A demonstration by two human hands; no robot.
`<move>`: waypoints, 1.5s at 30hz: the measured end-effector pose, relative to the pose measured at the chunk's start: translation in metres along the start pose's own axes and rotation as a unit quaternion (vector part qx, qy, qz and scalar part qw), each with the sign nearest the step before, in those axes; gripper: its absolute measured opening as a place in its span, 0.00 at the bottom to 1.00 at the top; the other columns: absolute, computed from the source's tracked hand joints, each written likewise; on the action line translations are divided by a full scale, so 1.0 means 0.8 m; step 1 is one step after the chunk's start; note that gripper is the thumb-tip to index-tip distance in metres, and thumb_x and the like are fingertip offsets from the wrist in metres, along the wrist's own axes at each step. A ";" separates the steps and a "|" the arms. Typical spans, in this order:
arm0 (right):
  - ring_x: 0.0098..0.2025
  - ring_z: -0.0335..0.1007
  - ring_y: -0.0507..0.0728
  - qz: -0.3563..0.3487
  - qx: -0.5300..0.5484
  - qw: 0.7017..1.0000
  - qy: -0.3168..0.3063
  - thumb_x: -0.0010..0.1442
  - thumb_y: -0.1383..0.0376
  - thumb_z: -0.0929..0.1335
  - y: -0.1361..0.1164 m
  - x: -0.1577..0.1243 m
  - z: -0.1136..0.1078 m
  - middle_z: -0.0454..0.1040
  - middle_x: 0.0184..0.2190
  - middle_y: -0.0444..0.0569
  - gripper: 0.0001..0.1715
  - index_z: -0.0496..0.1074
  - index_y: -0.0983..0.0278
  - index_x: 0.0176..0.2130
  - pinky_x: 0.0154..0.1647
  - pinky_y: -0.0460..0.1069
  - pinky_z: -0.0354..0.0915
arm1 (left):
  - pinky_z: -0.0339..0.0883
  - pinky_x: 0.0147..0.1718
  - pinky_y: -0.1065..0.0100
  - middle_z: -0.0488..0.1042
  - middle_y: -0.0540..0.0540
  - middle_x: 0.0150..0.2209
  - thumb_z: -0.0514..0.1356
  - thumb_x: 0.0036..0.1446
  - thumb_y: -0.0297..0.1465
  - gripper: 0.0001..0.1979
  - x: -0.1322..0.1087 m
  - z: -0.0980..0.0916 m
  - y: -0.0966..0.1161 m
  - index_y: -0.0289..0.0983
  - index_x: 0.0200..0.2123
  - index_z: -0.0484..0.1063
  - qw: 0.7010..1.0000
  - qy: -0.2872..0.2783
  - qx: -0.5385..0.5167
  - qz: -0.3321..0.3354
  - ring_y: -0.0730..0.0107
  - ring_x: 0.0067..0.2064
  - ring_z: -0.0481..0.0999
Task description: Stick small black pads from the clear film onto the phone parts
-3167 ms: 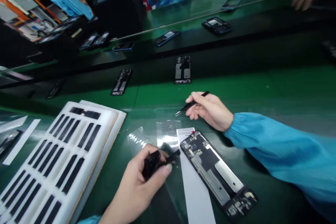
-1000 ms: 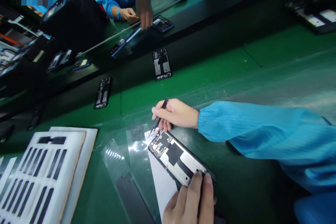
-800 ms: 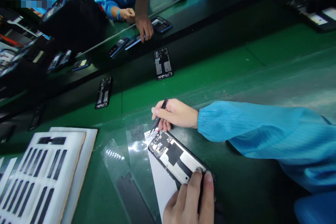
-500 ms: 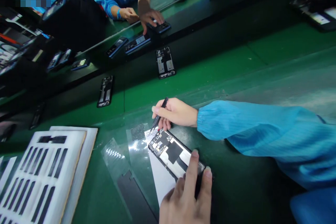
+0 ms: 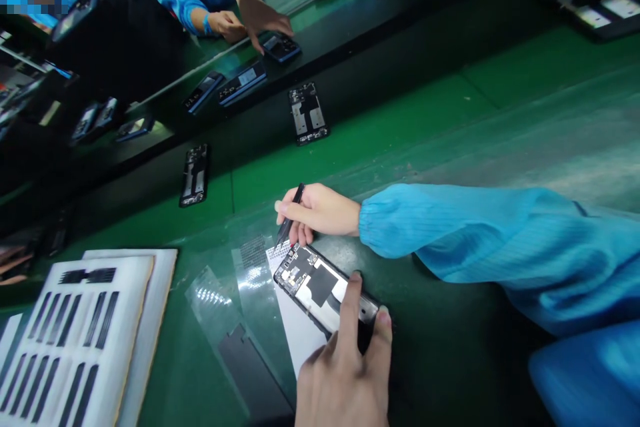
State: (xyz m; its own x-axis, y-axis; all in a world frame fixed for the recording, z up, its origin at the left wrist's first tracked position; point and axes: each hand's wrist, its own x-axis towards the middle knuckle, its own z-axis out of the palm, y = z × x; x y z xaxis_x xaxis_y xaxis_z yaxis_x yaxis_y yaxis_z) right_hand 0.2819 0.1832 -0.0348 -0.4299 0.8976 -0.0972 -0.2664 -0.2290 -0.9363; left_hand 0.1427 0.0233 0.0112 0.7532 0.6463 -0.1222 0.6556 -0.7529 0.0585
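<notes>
Black tweezers (image 5: 285,231) are pinched in our right hand (image 5: 320,208), points angled down at the dotted far end of a white card (image 5: 295,333); we cannot tell whether they touch it. Our opened phone (image 5: 321,287) lies slantwise on the bench (image 5: 440,373), inner parts up, partly over that card. From the near side comes our left hand (image 5: 341,373), index finger and thumb spread across the phone's near end; its folded fingers are hidden, so we cannot tell whether this grip closes on anything. Left of the card we have 2 clear films (image 5: 253,273) and a dark strip (image 5: 253,371); farther left, 2 stacked foam trays (image 5: 126,310), the upper holding black strips (image 5: 69,320). Far off lie 2 more opened phones (image 5: 309,113), apart, and beyond them a co-worker's hand (image 5: 264,17) is over a blue-edged device (image 5: 281,48).
</notes>
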 end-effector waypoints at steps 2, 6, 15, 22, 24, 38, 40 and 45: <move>0.12 0.67 0.47 -0.001 -0.002 1.000 -0.001 0.72 0.69 0.63 -0.001 0.000 0.000 0.71 0.12 0.40 0.16 0.66 0.66 0.30 0.13 0.38 0.64 | 0.73 0.16 0.67 0.65 0.27 0.63 0.59 0.56 0.26 0.22 0.002 -0.002 0.000 0.39 0.55 0.73 1.000 -0.011 -0.002 0.002 0.63 0.26 0.80; 0.11 0.66 0.47 0.003 0.001 1.000 0.003 0.72 0.69 0.62 -0.004 0.000 0.002 0.70 0.11 0.39 0.17 0.65 0.66 0.30 0.12 0.38 0.63 | 0.71 0.16 0.67 0.58 0.28 0.68 0.60 0.51 0.25 0.28 0.003 -0.006 -0.010 0.41 0.57 0.72 0.999 -0.033 0.005 0.020 0.57 0.32 0.82; 0.12 0.67 0.49 0.031 0.017 0.999 0.017 0.72 0.67 0.64 -0.007 -0.001 0.002 0.73 0.13 0.43 0.16 0.67 0.67 0.30 0.14 0.40 0.64 | 0.71 0.18 0.74 0.55 0.35 0.69 0.51 0.52 0.15 0.39 -0.024 0.016 -0.016 0.34 0.68 0.56 0.999 -0.006 0.044 -0.020 0.72 0.31 0.80; 0.20 0.73 0.50 0.001 -0.023 1.000 -0.002 0.65 0.49 0.69 -0.001 -0.007 0.006 0.77 0.20 0.49 0.24 0.68 0.68 0.34 0.20 0.42 0.68 | 0.75 0.45 0.71 0.72 0.38 0.59 0.51 0.56 0.17 0.29 -0.070 0.013 -0.086 0.33 0.61 0.65 0.978 0.148 0.003 -0.144 0.64 0.55 0.77; 0.21 0.74 0.51 -0.003 -0.057 0.998 -0.012 0.63 0.46 0.69 0.002 -0.008 0.012 0.77 0.22 0.49 0.26 0.69 0.67 0.35 0.23 0.43 0.69 | 0.76 0.45 0.68 0.69 0.39 0.62 0.50 0.49 0.14 0.35 -0.072 0.011 -0.112 0.34 0.61 0.66 0.980 0.100 0.033 -0.168 0.61 0.57 0.75; 0.33 0.77 0.53 -0.072 -0.315 0.945 -0.042 0.72 0.58 0.61 0.004 -0.025 0.013 0.77 0.36 0.50 0.16 0.72 0.63 0.39 0.34 0.46 0.72 | 0.76 0.30 0.66 0.56 0.43 0.70 0.52 0.44 0.15 0.44 -0.047 0.026 -0.148 0.36 0.67 0.58 0.990 0.004 0.101 -0.096 0.62 0.41 0.75; 0.35 0.77 0.54 -0.100 -0.353 0.929 -0.050 0.73 0.61 0.60 0.001 -0.026 0.011 0.78 0.36 0.49 0.15 0.73 0.61 0.38 0.36 0.47 0.72 | 0.76 0.30 0.65 0.57 0.42 0.69 0.53 0.46 0.16 0.42 -0.047 0.028 -0.148 0.36 0.67 0.59 0.991 0.013 0.101 -0.090 0.62 0.40 0.75; 0.38 0.78 0.57 -0.140 -0.391 0.907 -0.066 0.71 0.64 0.62 -0.003 -0.025 0.007 0.80 0.36 0.50 0.10 0.73 0.59 0.42 0.39 0.49 0.73 | 0.75 0.29 0.64 0.58 0.39 0.69 0.54 0.54 0.21 0.36 -0.046 0.030 -0.148 0.34 0.67 0.59 0.993 0.022 0.087 -0.078 0.60 0.40 0.73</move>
State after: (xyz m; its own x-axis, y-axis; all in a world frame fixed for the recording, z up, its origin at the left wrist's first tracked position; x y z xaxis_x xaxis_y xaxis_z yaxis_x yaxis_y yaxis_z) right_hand 0.2860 0.1634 -0.0288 -0.5535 0.8143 0.1745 0.2908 0.3853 -0.8757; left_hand 0.0360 0.0861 -0.0149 0.6472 0.7588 -0.0730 0.7482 -0.6506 -0.1303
